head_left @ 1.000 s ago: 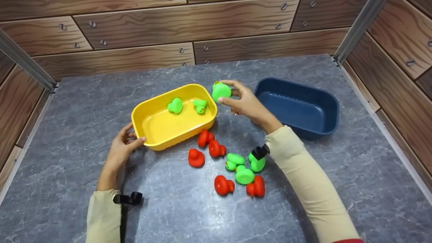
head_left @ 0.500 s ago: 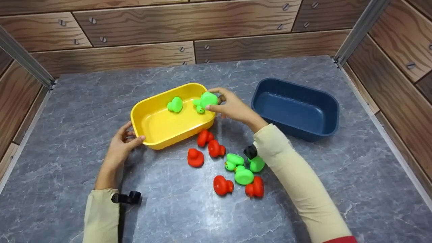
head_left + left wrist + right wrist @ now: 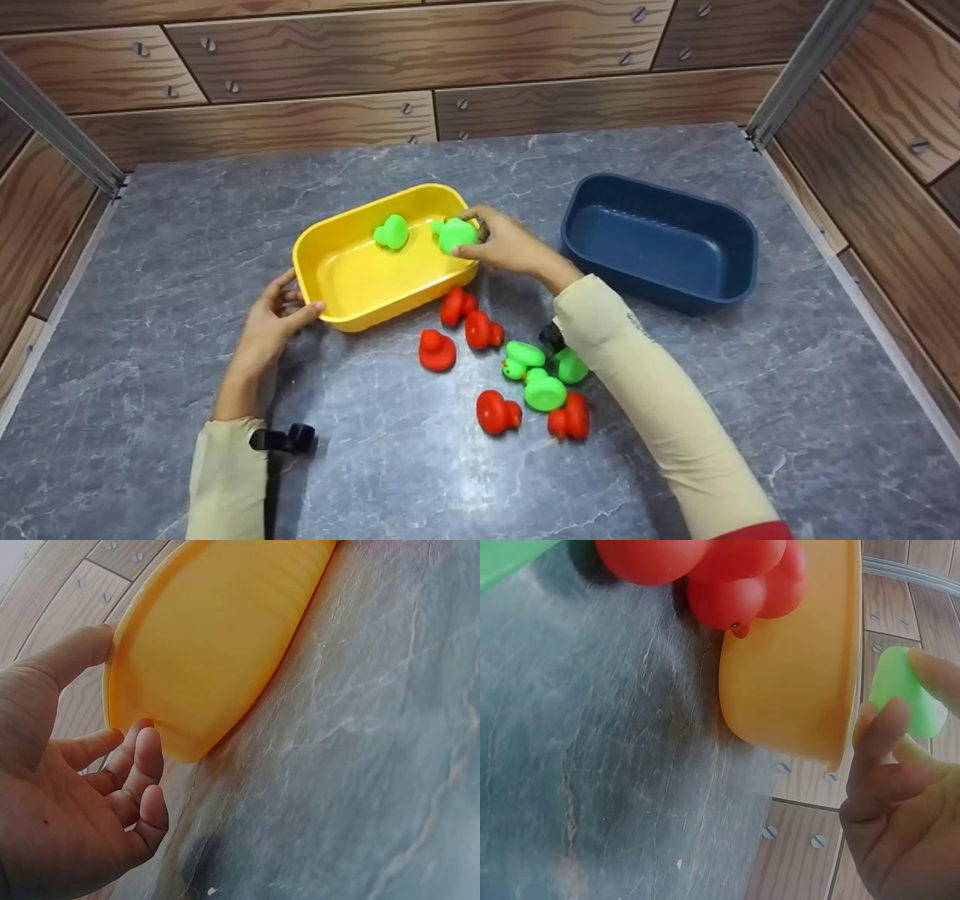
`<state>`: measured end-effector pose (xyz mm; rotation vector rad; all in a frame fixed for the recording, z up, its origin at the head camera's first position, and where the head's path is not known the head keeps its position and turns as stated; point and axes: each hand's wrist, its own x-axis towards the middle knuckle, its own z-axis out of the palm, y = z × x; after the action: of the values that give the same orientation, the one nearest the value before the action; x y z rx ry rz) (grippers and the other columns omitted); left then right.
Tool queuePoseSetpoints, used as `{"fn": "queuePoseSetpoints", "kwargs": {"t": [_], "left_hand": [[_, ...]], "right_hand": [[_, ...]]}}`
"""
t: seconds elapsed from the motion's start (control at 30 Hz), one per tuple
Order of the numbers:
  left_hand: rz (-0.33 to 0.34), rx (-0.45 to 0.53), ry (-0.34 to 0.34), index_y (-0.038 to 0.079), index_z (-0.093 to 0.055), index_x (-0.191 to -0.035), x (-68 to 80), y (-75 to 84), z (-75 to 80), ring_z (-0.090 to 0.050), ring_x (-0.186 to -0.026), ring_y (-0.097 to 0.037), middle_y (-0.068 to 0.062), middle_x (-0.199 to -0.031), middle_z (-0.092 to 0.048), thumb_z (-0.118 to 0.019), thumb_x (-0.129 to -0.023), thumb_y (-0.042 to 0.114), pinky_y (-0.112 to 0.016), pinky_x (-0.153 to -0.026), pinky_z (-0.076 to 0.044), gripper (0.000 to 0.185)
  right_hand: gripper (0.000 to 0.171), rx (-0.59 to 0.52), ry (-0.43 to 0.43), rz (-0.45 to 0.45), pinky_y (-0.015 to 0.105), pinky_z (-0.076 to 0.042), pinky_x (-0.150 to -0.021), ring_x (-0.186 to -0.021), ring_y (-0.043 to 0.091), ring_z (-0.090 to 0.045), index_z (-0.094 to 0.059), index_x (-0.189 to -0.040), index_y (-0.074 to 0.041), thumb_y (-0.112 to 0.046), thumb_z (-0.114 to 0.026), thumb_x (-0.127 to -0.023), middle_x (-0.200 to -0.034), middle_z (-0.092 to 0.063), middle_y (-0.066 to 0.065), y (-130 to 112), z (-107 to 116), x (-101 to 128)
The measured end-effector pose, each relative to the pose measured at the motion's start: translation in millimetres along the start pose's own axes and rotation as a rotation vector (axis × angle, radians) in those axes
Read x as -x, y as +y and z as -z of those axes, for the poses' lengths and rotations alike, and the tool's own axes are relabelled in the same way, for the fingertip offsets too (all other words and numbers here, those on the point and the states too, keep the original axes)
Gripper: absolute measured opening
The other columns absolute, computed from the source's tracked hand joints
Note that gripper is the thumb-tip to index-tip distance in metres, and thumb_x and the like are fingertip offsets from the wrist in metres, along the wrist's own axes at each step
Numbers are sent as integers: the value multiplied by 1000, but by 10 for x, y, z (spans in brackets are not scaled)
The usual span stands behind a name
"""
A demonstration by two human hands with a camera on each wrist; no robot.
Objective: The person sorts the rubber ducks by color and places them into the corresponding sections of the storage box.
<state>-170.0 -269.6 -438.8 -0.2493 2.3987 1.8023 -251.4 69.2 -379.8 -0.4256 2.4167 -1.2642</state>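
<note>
Lowering since a second earlier, right hand (image 3: 517,244) pinched green duck (image 3: 455,234) inside yellow tub (image 3: 352,319), nearly placed. Left wrist: left hand (image 3: 67,795) fingers curled on tub corner. Right wrist: fingers (image 3: 881,739) gripped duck above rim; red ducks (image 3: 720,570) outside.

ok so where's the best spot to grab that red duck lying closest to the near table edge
Probably from straight above, pinching the round body of the red duck across its sides. It lies apart from the red duck to its right, so fingers have room on both flanks.
</note>
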Motion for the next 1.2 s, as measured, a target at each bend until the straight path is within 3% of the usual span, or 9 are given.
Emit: {"fn": "queuePoseSetpoints", "kwargs": {"t": [0.2,0.33,0.57,0.8,1.2], "left_hand": [[7,8,-5,12,-25,-153,12,14,8,-56,-83,-1,-4,-114,-52,-70,-89,19,-19,-71,-43,79],[-1,10,-4,11,-26,-153,12,22,4,-56,-83,-1,-6,-115,-51,-70,-88,19,-19,-71,-43,78],[-42,-7,-3,6,-27,-151,-3,-4,2,-58,-80,-1,-5,-110,-53,-68,-88,13,-18,-70,-45,76],[-19,-3,4,8,-27,-152,7,-4,11,-57,-81,-1,-6,-113,-52,-69,-88,16,-17,-70,-44,77],[-4,11,3,10,-27,-152,15,7,-1,-56,-82,-1,-6,-113,-50,-69,-89,18,-18,-70,-43,76]], "right_hand": [[64,-37,-11,11,31,-47,-60,-62,20,-50,-38,-144,-8,-27,-67,-91,-93,-54,8,19,57,23],[63,-39,12,11,28,-48,-59,-65,18,-51,-39,-144,-11,-29,-67,-91,-96,-54,8,54,151,95],[59,-58,11,49,26,-51,-61,-67,17,-54,-41,-143,-17,-27,-67,-91,-98,-56,8,117,316,312],[59,-67,-9,58,28,-50,-63,-65,22,-55,-41,-142,-19,-30,-67,-91,-100,-57,8,174,394,580],[54,34,12,82,32,-54,-62,-68,25,-58,-47,-137,-12,-25,-69,-89,-104,-59,13,475,414,975]]}}
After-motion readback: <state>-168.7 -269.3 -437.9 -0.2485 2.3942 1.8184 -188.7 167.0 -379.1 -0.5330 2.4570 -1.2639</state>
